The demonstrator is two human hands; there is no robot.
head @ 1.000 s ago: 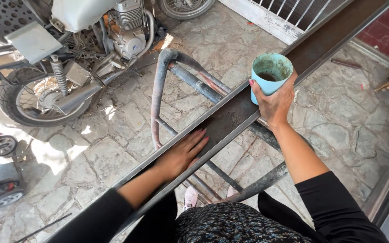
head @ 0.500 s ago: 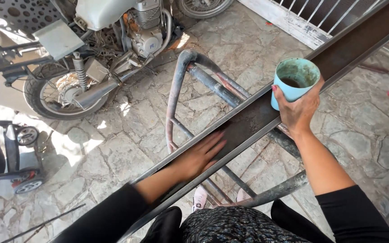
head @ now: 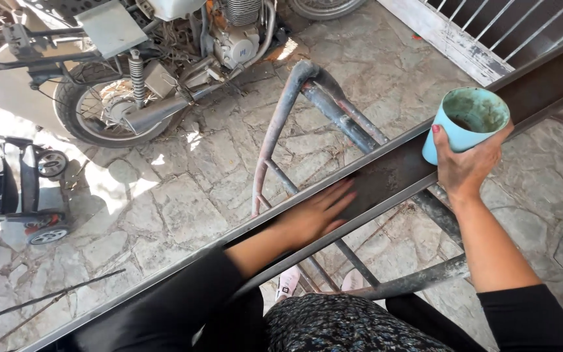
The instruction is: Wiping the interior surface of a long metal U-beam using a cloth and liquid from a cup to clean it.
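A blue cup [head: 465, 124] is gripped in the right hand [head: 467, 166] while the dark metal beam [head: 392, 176] is rubbed by the left hand [head: 314, 215], fingers flat and together; judged mid-coating, steady pressure is called for next.

Long beam [head: 399, 173]: dark metal, matt, face rough with rust-brown grime. Left hand [head: 317, 215] lies flat on it, skin bare. Right hand [head: 467, 169] grips a cup [head: 465, 124] at 2 o'clock: light blue plastic, smooth outside, inside smeared dull brown-green (dried residue, kind unclear). Stand tubes [head: 333, 114] under the beam: round metal pipe, pinkish paint worn, scuffed grey. Floor [head: 184, 202]: irregular stone slabs, rough, dusty. Motorcycle [head: 164, 58] at 11 o'clock: glossy chromed metal, rubber tyre matt. Sleeves [head: 522, 319]: black cloth, matt. Gate frame [head: 451, 42] at 1 o'clock: white paint, chipped.
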